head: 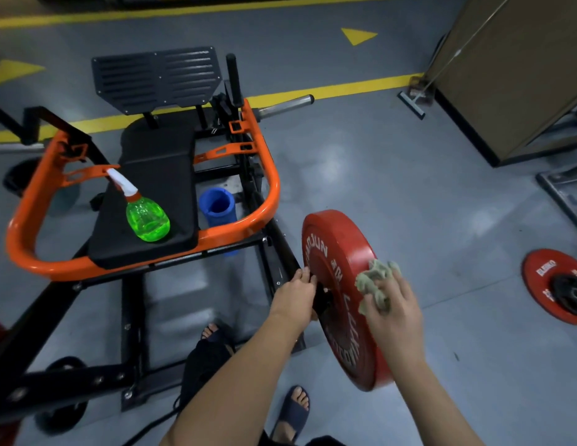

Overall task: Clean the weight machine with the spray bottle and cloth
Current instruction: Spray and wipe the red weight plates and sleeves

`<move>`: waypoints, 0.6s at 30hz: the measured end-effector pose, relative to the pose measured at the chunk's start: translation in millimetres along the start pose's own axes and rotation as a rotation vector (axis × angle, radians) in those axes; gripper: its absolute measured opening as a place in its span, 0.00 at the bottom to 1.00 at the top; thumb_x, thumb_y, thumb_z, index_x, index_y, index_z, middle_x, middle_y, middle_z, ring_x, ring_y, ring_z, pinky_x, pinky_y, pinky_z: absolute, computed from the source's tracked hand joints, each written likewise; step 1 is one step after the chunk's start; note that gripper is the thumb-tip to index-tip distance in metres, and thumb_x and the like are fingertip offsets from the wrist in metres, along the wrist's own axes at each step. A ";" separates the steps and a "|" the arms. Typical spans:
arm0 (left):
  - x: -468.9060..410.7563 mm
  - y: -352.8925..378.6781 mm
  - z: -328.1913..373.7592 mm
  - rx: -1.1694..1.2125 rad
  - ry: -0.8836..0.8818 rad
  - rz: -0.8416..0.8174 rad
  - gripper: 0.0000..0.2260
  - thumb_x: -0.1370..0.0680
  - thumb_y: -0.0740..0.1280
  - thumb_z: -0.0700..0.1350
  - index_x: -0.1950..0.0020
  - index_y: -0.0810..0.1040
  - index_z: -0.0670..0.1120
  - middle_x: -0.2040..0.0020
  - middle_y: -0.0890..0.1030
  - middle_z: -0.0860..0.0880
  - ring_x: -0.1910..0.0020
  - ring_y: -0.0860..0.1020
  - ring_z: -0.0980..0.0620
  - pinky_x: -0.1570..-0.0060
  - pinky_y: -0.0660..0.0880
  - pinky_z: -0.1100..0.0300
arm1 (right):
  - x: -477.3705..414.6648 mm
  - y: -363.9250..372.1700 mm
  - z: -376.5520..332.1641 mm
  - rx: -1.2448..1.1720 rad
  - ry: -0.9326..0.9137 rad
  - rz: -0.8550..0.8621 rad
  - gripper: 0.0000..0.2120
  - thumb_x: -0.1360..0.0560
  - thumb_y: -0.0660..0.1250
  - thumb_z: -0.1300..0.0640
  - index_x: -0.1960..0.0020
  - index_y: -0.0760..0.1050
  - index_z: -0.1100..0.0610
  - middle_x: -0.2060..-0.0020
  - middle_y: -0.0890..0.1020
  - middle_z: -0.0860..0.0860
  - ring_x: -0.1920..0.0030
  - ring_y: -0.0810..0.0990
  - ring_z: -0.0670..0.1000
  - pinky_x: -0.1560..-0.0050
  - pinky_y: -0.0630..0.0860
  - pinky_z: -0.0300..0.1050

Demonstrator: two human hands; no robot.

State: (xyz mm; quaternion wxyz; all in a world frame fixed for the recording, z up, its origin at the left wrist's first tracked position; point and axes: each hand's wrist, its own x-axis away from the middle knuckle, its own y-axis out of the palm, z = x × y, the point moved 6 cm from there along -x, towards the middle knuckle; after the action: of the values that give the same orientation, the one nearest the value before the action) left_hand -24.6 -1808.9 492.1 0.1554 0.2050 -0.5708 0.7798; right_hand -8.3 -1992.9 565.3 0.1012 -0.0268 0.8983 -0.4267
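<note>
While the right grip (393, 304) clutches the bunched cloth (375, 281) against the rim of the upright red weight plate (338, 239), the left grip (295, 294) curls round the black hub (320, 300) at its centre, and the spray bottle (147, 220) stands at the front edge of the black seat pad (161, 175).

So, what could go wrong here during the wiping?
1. The round red rubber weight plate stands upright, the left hand gripping its black hub; tipping, it might strike the sandalled foot below.
2. The green plastic spray bottle stands near the edge of the black seat pad; a bump could topple it.
</note>
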 end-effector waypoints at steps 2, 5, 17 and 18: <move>0.2 0.4 0.8 -0.003 -0.013 -0.011 0.38 0.25 0.75 0.42 0.20 0.60 0.42 0.18 0.54 0.43 0.20 0.57 0.43 0.31 0.71 0.46 | 12.6 3.3 8.0 0.010 0.002 -0.001 0.16 0.27 0.67 0.53 0.40 0.80 0.54 0.26 0.73 0.54 0.30 0.74 0.59 0.35 0.71 0.47; 1.3 -7.4 8.3 -0.046 -0.030 -0.006 0.32 0.27 0.74 0.38 0.25 0.67 0.40 0.23 0.63 0.40 0.26 0.65 0.40 0.35 0.74 0.45 | -25.6 19.2 -5.2 0.036 -0.052 -0.016 0.21 0.25 0.61 0.49 0.36 0.79 0.55 0.27 0.72 0.58 0.27 0.70 0.60 0.28 0.68 0.54; -1.8 -12.1 18.6 -0.099 -0.031 0.011 0.24 0.27 0.71 0.34 0.31 0.73 0.39 0.32 0.70 0.40 0.33 0.69 0.41 0.40 0.76 0.46 | 2.0 0.1 -4.5 0.107 -0.083 0.037 0.18 0.29 0.77 0.53 0.39 0.82 0.51 0.27 0.74 0.51 0.28 0.73 0.55 0.35 0.74 0.58; -2.4 -12.3 16.4 -0.102 -0.027 0.015 0.25 0.27 0.72 0.34 0.30 0.72 0.39 0.31 0.70 0.40 0.32 0.69 0.41 0.40 0.76 0.46 | 10.4 2.9 2.8 0.169 -0.083 0.021 0.23 0.29 0.78 0.52 0.35 0.80 0.51 0.25 0.71 0.52 0.27 0.71 0.56 0.34 0.74 0.58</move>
State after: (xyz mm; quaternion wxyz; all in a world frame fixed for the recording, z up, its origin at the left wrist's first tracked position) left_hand -14.3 -1820.9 505.4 0.1521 0.2028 -0.6134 0.7480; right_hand -17.8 -1994.5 559.7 0.1448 -0.0267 0.8543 -0.4985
